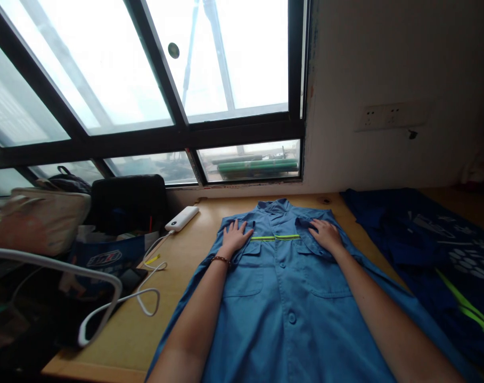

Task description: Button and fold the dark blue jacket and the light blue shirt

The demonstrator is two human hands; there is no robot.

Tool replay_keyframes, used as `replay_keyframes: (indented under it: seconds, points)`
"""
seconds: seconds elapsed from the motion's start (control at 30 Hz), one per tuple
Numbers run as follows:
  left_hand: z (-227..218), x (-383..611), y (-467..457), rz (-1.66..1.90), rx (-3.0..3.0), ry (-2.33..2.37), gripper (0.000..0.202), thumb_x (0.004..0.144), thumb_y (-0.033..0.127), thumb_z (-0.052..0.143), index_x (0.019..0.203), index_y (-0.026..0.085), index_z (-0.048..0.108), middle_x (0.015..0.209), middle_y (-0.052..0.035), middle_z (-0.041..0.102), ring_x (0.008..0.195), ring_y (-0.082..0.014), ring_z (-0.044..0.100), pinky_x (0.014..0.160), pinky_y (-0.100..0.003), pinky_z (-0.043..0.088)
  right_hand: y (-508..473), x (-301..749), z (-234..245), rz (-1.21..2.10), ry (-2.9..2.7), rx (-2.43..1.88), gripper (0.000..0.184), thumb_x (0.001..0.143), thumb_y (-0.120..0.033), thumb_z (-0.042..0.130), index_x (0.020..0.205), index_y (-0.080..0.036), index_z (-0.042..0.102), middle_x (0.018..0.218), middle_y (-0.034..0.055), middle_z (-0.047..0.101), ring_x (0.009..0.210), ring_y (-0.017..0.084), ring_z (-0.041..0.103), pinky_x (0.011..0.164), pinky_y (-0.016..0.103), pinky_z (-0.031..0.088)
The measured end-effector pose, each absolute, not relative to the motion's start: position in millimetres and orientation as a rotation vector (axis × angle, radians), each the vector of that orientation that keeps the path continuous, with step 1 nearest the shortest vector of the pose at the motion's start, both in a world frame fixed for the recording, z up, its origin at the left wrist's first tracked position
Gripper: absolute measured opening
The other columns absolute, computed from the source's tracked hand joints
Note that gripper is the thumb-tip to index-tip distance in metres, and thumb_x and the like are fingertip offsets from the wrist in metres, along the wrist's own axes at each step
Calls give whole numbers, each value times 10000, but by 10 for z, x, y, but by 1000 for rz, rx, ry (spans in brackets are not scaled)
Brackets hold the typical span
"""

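A blue button-up work shirt (282, 298) lies front side up on the wooden table, its collar towards the wall. A yellow-green stripe crosses its chest above two flap pockets. My left hand (236, 235) rests on the left side of the chest with fingers spread, a beaded bracelet at the wrist. On the opposite side of the chest, my right hand (325, 234) lies on folded-over cloth, its fingers stretched out and partly against the dark fold. Both hands press on the fabric near the stripe. My forearms cover parts of the shirt's sides.
Dark blue printed clothing (433, 255) lies on the table at the right. A white power bank (181, 218) with a white cable (146, 298) sits on the wooden table (186, 276) at the left. Bags (46, 218) and a black chair back (128, 197) stand beyond the left edge.
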State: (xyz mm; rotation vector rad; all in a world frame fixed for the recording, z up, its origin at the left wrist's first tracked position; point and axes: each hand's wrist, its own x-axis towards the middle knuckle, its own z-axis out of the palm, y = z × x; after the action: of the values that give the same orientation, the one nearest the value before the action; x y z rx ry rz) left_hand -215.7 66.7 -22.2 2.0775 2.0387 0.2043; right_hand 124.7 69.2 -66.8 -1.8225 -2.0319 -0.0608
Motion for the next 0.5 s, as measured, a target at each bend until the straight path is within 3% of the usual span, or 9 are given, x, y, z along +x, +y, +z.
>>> replay_keyframes:
  seconds: [0.13,0.23,0.37,0.43,0.5]
  points:
    - [-403,-2265,792,237,2137,2207,679,777,644,169,1335,270,266,1427,-102,181,1300,-303,130,1000,-537,95,648,1170,-655,-31,-2118,-1920,475,836,-500,317,1244,-285,429,1346,15,367,1203,272,300,963,521,179]
    - [-438,-2319,844,324,2159,2178,634,788,619,215,1309,273,318,1410,-104,226,1282,-301,181,995,-524,129,662,1179,-616,16,-2090,-1912,495,807,-554,340,1211,-297,467,1343,15,368,1212,302,276,963,563,135]
    - [-322,-2449,890,777,1928,2513,610,784,489,389,1260,108,363,1349,-213,275,1240,-322,249,960,-472,240,886,1472,-501,70,-1743,-1932,403,799,-462,425,1080,-214,573,1234,80,478,1165,267,360,976,434,234]
    - [-204,-2591,944,895,1631,2665,626,699,429,535,1182,49,416,1264,-266,358,1195,-371,295,907,-498,287,1063,1694,-439,210,-1503,-2025,421,754,-389,517,1091,-140,554,1140,138,533,1083,255,452,917,381,329]
    - [-86,-2745,1024,838,1418,2547,575,571,360,664,1033,52,517,1117,-257,495,1111,-404,384,841,-514,338,1234,1878,-396,340,-1381,-2094,500,649,-361,634,1054,-76,562,1017,169,585,967,272,530,809,374,414]
